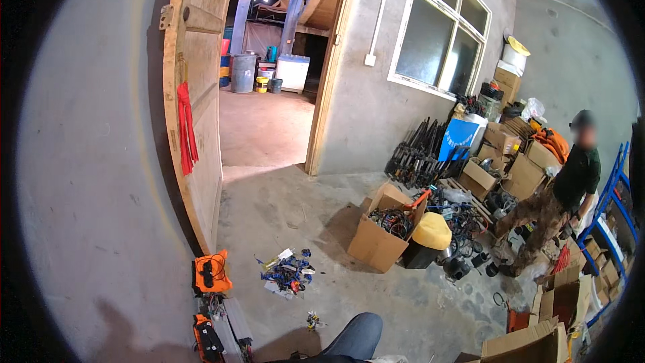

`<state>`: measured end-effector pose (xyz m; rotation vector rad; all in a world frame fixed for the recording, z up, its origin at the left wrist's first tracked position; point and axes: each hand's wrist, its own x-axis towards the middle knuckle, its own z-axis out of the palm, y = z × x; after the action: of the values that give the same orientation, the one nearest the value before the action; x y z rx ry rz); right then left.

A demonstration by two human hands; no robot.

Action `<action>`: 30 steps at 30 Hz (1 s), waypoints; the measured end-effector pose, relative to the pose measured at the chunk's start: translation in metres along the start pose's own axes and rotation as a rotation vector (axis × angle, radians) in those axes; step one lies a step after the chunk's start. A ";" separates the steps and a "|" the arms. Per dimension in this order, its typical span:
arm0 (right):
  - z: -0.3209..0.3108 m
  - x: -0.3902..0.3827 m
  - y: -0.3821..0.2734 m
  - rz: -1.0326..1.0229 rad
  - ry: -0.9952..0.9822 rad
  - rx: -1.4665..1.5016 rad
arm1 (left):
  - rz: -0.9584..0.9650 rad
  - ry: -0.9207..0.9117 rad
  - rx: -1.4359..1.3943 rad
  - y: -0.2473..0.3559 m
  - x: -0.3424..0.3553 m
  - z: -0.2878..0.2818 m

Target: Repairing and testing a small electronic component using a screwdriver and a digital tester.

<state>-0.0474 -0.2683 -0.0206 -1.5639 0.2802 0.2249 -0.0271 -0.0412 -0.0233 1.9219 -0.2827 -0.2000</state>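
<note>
Neither of my hands shows in the head view. My bent knee (356, 337) in grey-blue trousers rises at the lower edge, with something dark beside it that I cannot make out. Closest to it on the floor lies a small heap of bits (314, 321), too small to name. Farther off is a larger pile of blue, black and white scraps (287, 273). To the left, along the wall, stand an orange-and-black case (212, 272) and a second orange-and-black item (208, 339), next to long grey bars (236, 323).
An open wooden door (201, 60) with a red cloth strip hangs at left. A cardboard box of cables (377, 242) and a yellow-topped black container (431, 232) stand mid-floor. At right, a person (571, 181) stands amid clutter by a blue shelf (608, 188); open cartons (531, 346) lie nearer.
</note>
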 end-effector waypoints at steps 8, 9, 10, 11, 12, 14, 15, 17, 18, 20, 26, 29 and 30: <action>0.009 -0.034 -0.041 -0.028 -0.087 -0.102 | 0.033 0.089 -0.057 -0.012 0.009 0.008; 0.008 -0.037 -0.045 -0.072 -0.044 -0.096 | 0.034 0.115 -0.127 -0.020 0.013 0.012; 0.007 -0.042 -0.051 -0.078 -0.045 -0.102 | 0.035 0.138 -0.197 -0.027 0.017 0.016; 0.010 -0.045 -0.061 -0.035 -0.041 -0.039 | 0.035 0.154 -0.197 -0.029 0.018 0.014; 0.014 -0.049 -0.072 0.010 -0.035 0.025 | 0.033 0.216 -0.173 -0.031 0.019 0.011; 0.022 -0.052 -0.079 -0.035 -0.013 0.032 | 0.033 0.284 -0.150 -0.032 0.021 0.008; 0.019 -0.048 -0.075 -0.050 -0.022 0.042 | -0.021 0.349 -0.169 -0.030 0.020 0.008; 0.013 -0.035 -0.061 -0.078 -0.049 0.056 | -0.081 0.428 -0.191 -0.036 0.023 0.009; 0.007 -0.035 -0.053 -0.091 -0.043 0.063 | -0.074 0.416 -0.233 -0.049 0.031 0.017; 0.001 -0.033 -0.043 -0.105 -0.074 0.068 | -0.087 0.434 -0.281 -0.075 0.040 0.030; 0.021 -0.059 -0.081 -0.009 0.001 0.002 | -0.013 0.523 -0.433 -0.117 0.059 0.059; 0.025 -0.068 -0.088 0.018 0.006 0.063 | -0.239 0.310 -0.537 -0.085 0.044 0.035; 0.028 -0.071 -0.091 0.020 0.025 0.076 | -0.267 0.318 -0.488 -0.078 0.040 0.028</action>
<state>-0.0852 -0.2374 0.0878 -1.4904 0.3203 0.2085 0.0118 -0.0511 -0.1060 1.4698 0.2225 -0.1218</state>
